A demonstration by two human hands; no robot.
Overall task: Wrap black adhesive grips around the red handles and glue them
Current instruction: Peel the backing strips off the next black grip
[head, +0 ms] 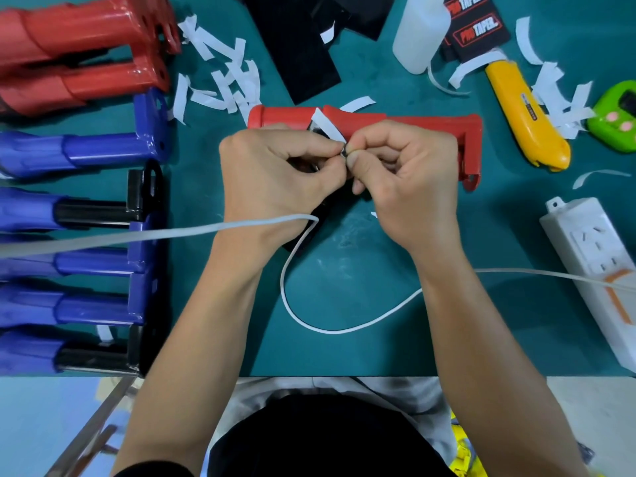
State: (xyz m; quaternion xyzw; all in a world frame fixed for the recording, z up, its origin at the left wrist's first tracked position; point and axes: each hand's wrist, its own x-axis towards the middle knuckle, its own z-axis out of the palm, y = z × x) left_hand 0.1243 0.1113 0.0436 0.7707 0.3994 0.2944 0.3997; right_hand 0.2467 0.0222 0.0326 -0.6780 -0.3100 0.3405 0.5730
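Head view, left to right.

- Stacked red handles (79,36), far left: two counted, bare, probably waiting for grips.
- Blue handles (86,149): five in a column below, two with black sections.
- White backing strips (220,63): many, uncounted, scattered on the mat as discards.
- Left hand (275,173): fingertips pinched together on a corner of the one black adhesive grip (323,208), which is mostly hidden under the hands.
- Right hand (406,180): thumb and forefinger clamped on the same corner, probably to peel its white liner (327,127).
- Red handle (413,127): one, lying flat just behind both hands, ready for wrapping.
- White bottle (418,29): one.
- Yellow knife (526,115): one.
- Power strip (592,263): one.
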